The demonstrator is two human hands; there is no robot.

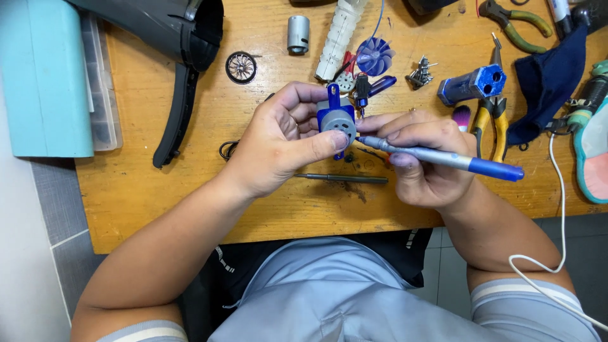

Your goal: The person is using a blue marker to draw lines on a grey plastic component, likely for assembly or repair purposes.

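Two hands: yours, both gripping.
Left hand (278, 142): clamps blue-grey round motor housing (336, 120).
Right hand (424, 161): clamps grey-blue pen-shaped screwdriver (443, 158), tip at housing.

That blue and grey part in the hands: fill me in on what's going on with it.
A person sits at a wooden workbench strewn with parts. The left hand holds up a small blue and grey motor housing. The right hand holds a pen-shaped screwdriver with its tip against the housing's side. A loose metal rod lies on the bench below, a blue fan impeller and pliers farther back.
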